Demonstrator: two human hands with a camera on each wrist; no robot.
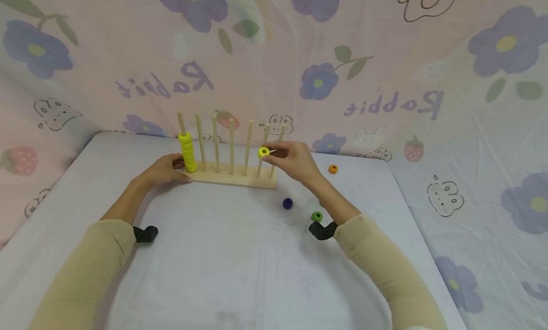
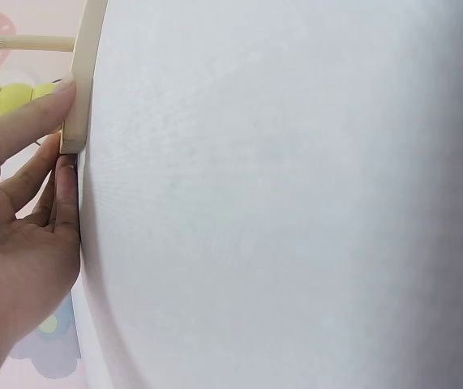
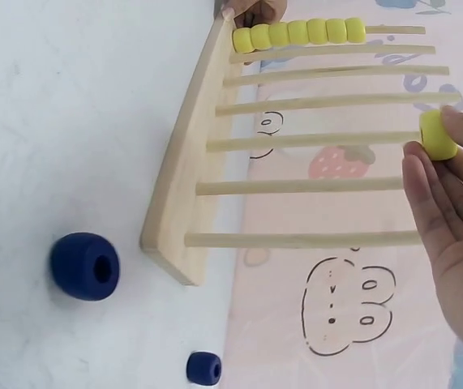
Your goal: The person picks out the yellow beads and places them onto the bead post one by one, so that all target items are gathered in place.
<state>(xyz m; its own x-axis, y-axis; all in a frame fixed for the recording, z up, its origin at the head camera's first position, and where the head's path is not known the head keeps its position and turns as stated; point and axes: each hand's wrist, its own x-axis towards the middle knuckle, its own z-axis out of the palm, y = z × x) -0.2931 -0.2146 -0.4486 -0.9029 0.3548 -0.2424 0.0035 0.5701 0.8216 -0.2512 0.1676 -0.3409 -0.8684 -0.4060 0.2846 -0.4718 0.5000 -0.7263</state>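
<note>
A wooden peg rack (image 1: 233, 179) stands at the back of the table, a row of upright pegs on its base. Its leftmost peg carries a stack of yellow beads (image 1: 187, 154); the other pegs are bare. My left hand (image 1: 164, 170) holds the left end of the base, thumb on the wood beside the stack (image 2: 14, 99) and fingers around the end. Between thumb and fingers, my right hand (image 1: 295, 160) pinches a single yellow bead (image 3: 438, 135). That bead is in the air near the upper part of the right-hand pegs, its hole facing the head camera.
A dark blue bead (image 1: 288, 203), a green bead (image 1: 317, 216) and an orange bead (image 1: 333, 169) lie right of the rack. The right wrist view shows a second blue bead (image 3: 204, 368). A patterned cloth (image 1: 265, 59) hangs behind the table.
</note>
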